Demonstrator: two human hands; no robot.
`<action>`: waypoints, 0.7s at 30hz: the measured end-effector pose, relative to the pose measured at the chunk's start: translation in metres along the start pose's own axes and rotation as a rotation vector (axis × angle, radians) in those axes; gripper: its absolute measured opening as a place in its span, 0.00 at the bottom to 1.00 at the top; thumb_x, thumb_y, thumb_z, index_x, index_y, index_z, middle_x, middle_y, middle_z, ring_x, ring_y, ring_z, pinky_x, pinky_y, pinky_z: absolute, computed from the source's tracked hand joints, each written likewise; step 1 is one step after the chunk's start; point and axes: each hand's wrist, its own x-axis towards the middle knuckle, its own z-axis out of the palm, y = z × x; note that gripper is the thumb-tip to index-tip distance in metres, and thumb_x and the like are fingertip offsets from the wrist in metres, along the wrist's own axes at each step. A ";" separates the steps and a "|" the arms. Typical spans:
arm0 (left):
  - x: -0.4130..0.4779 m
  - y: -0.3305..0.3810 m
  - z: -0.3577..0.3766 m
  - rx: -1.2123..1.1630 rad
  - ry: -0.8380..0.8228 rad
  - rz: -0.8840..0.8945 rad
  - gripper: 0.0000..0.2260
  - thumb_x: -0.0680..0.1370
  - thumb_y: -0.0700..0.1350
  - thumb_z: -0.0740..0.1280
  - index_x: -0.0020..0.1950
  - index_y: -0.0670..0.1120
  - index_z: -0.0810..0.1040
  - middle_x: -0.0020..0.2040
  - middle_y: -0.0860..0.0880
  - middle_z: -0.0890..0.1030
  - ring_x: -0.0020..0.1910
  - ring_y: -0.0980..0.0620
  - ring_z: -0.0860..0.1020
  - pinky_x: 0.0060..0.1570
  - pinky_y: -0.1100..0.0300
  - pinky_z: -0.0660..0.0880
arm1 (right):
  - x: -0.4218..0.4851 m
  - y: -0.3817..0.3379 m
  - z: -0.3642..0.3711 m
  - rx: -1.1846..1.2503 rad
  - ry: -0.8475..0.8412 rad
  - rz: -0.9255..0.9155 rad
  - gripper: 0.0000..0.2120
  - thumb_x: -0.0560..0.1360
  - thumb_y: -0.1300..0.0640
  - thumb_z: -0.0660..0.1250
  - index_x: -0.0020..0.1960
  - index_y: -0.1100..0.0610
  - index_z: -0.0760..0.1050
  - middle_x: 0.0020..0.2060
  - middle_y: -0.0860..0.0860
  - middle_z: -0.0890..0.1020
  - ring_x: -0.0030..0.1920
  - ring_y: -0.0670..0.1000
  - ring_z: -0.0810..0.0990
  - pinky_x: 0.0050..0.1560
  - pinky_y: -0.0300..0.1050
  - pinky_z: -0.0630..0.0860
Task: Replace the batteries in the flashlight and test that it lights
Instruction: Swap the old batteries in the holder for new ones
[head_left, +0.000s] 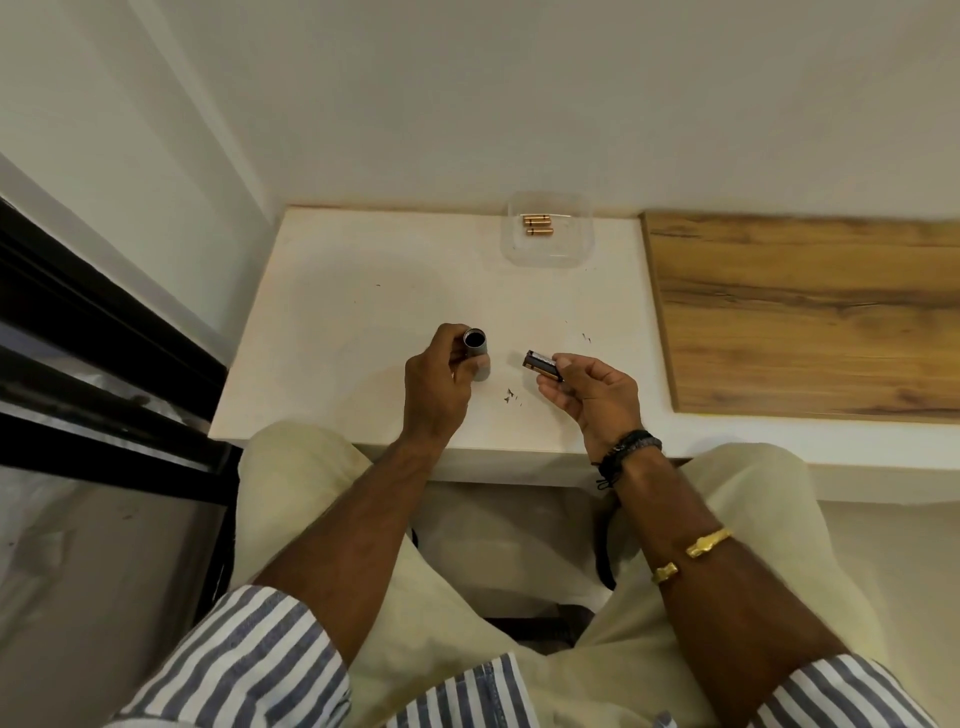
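Observation:
My left hand (435, 379) grips a grey flashlight body (477, 353), held upright over the white table with its open, dark end facing up. To its right, my right hand (592, 387) pinches a dark battery holder (541, 364) between thumb and fingertips, tilted, with batteries in it. The holder and the flashlight body are apart by a short gap. At the back of the table a clear plastic tray (546, 254) holds three copper-coloured batteries (537, 225) lying side by side.
The white table (363, 291) stands against a white wall. A wood-grain panel (800, 312) lies on its right side. Small dark specks (510, 396) dot the table near my hands. A black window frame (104, 332) runs along the left.

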 end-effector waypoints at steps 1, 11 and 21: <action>0.000 0.000 0.001 0.002 -0.004 0.003 0.12 0.77 0.36 0.71 0.60 0.42 0.77 0.53 0.47 0.85 0.52 0.53 0.83 0.56 0.67 0.78 | 0.000 0.001 0.000 0.000 -0.002 -0.001 0.04 0.79 0.66 0.70 0.50 0.65 0.83 0.45 0.57 0.88 0.46 0.57 0.87 0.47 0.45 0.86; -0.001 -0.002 0.004 0.041 -0.059 -0.026 0.16 0.77 0.39 0.72 0.64 0.42 0.76 0.60 0.45 0.83 0.59 0.46 0.81 0.59 0.56 0.79 | -0.001 0.001 -0.001 -0.002 -0.013 -0.002 0.05 0.78 0.66 0.70 0.53 0.65 0.82 0.51 0.62 0.87 0.48 0.57 0.88 0.48 0.45 0.85; -0.013 0.045 -0.017 -0.049 0.189 0.065 0.17 0.78 0.39 0.69 0.67 0.42 0.75 0.63 0.46 0.81 0.60 0.56 0.78 0.57 0.68 0.76 | -0.020 -0.010 0.009 0.134 -0.108 0.021 0.07 0.78 0.72 0.65 0.52 0.65 0.80 0.49 0.63 0.86 0.52 0.62 0.87 0.56 0.50 0.84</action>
